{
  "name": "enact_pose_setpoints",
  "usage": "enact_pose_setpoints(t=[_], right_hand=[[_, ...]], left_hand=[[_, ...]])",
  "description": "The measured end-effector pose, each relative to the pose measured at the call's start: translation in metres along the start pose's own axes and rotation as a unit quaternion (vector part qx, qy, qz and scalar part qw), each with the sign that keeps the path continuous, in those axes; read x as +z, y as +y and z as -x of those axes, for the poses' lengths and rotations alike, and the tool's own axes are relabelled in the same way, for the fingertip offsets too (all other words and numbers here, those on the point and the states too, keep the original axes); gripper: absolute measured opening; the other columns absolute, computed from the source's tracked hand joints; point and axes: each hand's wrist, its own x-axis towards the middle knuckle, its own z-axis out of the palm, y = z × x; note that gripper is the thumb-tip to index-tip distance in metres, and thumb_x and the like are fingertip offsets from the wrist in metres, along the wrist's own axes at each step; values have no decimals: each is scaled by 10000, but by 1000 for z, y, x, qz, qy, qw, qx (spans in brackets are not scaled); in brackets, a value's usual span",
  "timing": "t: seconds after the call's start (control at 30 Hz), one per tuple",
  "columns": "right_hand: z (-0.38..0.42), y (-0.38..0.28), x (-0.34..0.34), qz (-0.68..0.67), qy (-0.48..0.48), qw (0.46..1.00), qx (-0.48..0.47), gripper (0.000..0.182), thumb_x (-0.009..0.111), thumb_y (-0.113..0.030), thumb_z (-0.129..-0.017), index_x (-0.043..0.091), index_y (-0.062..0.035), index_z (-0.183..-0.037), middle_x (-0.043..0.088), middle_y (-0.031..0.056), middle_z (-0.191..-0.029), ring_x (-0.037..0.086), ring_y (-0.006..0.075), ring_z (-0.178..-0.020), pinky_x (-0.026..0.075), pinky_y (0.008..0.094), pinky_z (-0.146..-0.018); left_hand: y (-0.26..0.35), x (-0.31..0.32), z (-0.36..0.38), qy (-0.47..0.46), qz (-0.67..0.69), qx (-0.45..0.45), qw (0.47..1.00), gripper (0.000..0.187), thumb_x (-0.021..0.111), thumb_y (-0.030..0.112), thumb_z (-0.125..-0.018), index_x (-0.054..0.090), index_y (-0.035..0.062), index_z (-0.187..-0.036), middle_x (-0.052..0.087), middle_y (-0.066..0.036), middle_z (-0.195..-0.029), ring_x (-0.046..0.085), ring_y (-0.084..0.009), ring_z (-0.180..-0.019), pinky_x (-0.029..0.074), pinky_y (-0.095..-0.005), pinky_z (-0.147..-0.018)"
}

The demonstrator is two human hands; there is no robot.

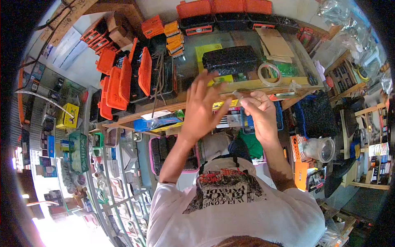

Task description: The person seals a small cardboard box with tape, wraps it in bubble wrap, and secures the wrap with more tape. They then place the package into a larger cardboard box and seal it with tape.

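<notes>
Raised in front of the glass-topped counter, my left hand (202,108) has its fingers spread, slightly blurred, with nothing in it. To its right, my right hand (260,111) is closed, thumb and fingertips pinched near a small pale item whose shape is unclear. Behind the hands, a black speckled box (229,60) lies on the glass counter (190,70), partly over a yellow sheet (208,51). A roll of clear tape (269,74) rests at the counter's front edge, just beyond my right hand.
Open orange-lidded cases (117,88) line the counter's left, beside dark sticks (159,78). More orange cases (194,9) stand at the back. Brown cardboard (273,44) lies at the right rear. A pink-rimmed crate (172,153) is below; a clear jar (320,150) stands at right.
</notes>
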Motion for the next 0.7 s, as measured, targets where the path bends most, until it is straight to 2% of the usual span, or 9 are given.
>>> enact_pose_setpoints(t=[0.1,0.13,0.27,0.47,0.57,0.7], right_hand=[[-1,-2,1,-12,17,1000,-8,344,763,-68,-874,546,-43,-1140,741,110,-1004,658,117,-839,469,257,-711],[-1,-3,1,-19,20,1000,-5,345,761,-72,-876,546,-43,-1144,739,109,-1006,650,113,-832,464,254,-714],[-1,-3,3,-13,19,1000,12,346,744,-72,-891,546,-38,-1172,732,107,-1013,633,110,-820,470,255,-727],[2,-4,0,-15,9,1000,11,325,721,-69,-907,547,-32,-1179,726,113,-1024,621,115,-822,477,258,-738],[6,-4,-2,-9,27,1000,13,303,715,-69,-912,552,-34,-1165,723,105,-1002,609,113,-818,473,252,-736],[7,2,-10,3,29,999,15,316,733,-109,-909,559,-38,-1163,740,109,-1020,631,109,-821,475,248,-745]], left_hand=[[-12,-1,-27,12,-39,11,999,484,776,208,-826,631,95,-1274,556,-169,-1383,474,-394,-1346,411,-506,-1071],[-10,-5,-38,-7,-59,17,998,517,764,254,-844,610,85,-1308,559,-174,-1381,500,-372,-1326,417,-497,-1070],[-38,19,-77,-35,-72,88,993,562,704,305,-897,559,43,-1372,552,-202,-1382,509,-385,-1304,423,-468,-1073],[-71,45,-96,-119,-73,82,987,570,719,338,-875,600,25,-1335,607,-224,-1269,565,-398,-1194,451,-455,-1026],[-72,51,-95,-75,-41,72,994,410,775,233,-807,714,18,-1151,662,-162,-1075,601,-384,-1007,494,-472,-902],[-78,62,-92,-30,32,46,998,248,791,187,-769,778,36,-965,684,-165,-908,608,-391,-929,498,-473,-849]])
